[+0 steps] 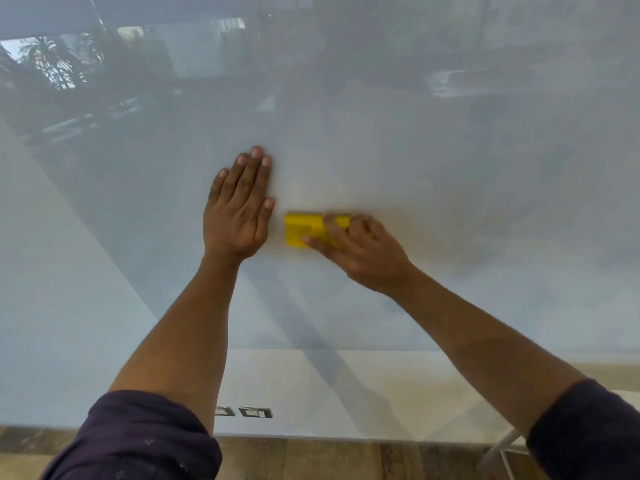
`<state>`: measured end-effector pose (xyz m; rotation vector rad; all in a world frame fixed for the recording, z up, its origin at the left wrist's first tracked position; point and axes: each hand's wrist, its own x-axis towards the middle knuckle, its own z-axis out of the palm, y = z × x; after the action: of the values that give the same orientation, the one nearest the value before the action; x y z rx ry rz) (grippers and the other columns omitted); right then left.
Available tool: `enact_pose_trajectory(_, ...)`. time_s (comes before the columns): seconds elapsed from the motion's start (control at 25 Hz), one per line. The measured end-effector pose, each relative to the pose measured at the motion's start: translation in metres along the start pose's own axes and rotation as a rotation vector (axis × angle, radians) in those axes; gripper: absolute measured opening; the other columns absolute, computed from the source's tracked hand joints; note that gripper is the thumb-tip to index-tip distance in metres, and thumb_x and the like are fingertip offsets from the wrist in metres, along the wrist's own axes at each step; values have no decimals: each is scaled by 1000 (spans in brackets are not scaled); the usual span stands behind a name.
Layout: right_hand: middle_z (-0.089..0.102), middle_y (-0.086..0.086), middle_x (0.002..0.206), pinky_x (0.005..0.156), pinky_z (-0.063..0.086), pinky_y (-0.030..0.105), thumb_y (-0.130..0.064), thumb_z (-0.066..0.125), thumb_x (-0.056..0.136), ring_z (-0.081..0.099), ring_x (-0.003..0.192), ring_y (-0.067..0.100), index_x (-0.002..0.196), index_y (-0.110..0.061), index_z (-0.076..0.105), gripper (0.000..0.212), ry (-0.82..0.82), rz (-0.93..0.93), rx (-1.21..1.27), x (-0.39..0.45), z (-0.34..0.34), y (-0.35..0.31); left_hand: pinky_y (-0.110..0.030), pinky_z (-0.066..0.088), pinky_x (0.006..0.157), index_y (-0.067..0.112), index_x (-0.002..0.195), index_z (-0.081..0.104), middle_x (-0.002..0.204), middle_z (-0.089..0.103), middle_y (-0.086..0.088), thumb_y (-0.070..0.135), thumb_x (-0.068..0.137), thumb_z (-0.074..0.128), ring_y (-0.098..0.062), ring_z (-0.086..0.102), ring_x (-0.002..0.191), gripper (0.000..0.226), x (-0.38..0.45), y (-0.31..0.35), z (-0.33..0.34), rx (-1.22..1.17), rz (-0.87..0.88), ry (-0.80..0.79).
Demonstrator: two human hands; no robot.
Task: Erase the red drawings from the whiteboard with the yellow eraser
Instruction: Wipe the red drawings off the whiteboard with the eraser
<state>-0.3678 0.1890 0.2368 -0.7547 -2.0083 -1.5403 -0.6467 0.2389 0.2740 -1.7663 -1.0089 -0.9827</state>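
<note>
A glossy whiteboard (433, 174) fills most of the head view and mirrors the room. My right hand (360, 251) holds the yellow eraser (301, 232) flat against the board near the middle, fingers over its right half. My left hand (239, 207) lies flat on the board just left of the eraser, fingers together and pointing up, holding nothing. No red marks show on the board around the eraser. Dark purple sleeves cover both upper forearms.
The board's lower edge (311, 437) runs across the bottom, with two small labels (254, 412) just above it. Wood-patterned floor (311, 459) shows below. A white frame leg (502, 452) stands at the lower right.
</note>
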Motion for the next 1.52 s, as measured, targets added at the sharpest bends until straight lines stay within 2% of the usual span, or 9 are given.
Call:
enact_pose_trajectory(0.12,65,17,136,83,51,44,-6,35,104,61,91,37,149,-31,54,55,23,226,68,20,1,-38,-38,15,133,16,171,17,176,18,-2,32,111,33,-15,12,165,64,-1,-6,-4,-22,30,-7)
enact_pose_trajectory(0.28,62,16,131,87,46,49,-8,23,111,59,99,37,141,-25,59,50,-99,-186,92,-5,28,-108,-37,13,133,18,170,22,176,15,2,29,111,35,-11,9,165,62,-3,-14,-7,-54,45,-35)
enact_pose_trajectory(0.44,66,8,126,91,38,50,-11,32,109,58,103,32,134,-29,64,44,-217,-465,43,-35,34,-132,-38,14,133,20,171,15,177,14,3,29,111,34,-12,9,165,64,-7,-15,-4,-49,26,-31)
enact_pose_trajectory(0.64,68,15,134,87,45,47,-7,35,108,56,99,38,148,-28,54,49,72,40,38,23,11,-20,-34,2,135,3,168,19,173,28,-18,29,109,30,-10,-3,165,66,-26,-12,1,-67,-223,-14)
enact_pose_trajectory(0.76,67,12,136,80,43,41,-7,53,93,66,90,35,147,-36,56,61,114,406,-10,61,-5,17,-33,-1,135,-1,166,25,172,29,-21,28,108,29,-8,-5,165,65,-27,-8,0,-94,-285,-20)
enact_pose_trajectory(0.84,67,11,137,79,40,40,-7,50,94,65,90,34,146,-37,56,61,94,443,14,64,-6,1,-33,-2,135,-2,166,25,172,28,-22,28,108,29,-8,-6,165,65,-27,-9,-2,-92,-278,-25)
enact_pose_trajectory(1.2,64,11,135,86,47,47,-1,21,109,62,100,35,147,-29,54,58,-346,-401,66,-58,27,-112,-42,3,135,-2,167,18,174,22,-24,30,110,28,-23,3,166,66,-28,-1,-9,-68,-271,-78)
enact_pose_trajectory(1.4,71,4,124,86,49,41,-1,10,112,66,94,27,130,-30,70,69,-396,-548,145,-116,11,-85,-52,5,133,-13,163,18,170,17,-36,34,109,30,-49,13,161,72,-23,16,-8,-73,-323,-77)
enact_pose_trajectory(1.52,68,5,129,92,40,47,-4,18,112,67,97,30,137,-30,65,59,-334,-592,132,-154,8,-46,-45,1,135,-7,166,14,171,22,-31,32,110,37,-36,1,165,72,-26,38,5,-55,-31,-136)
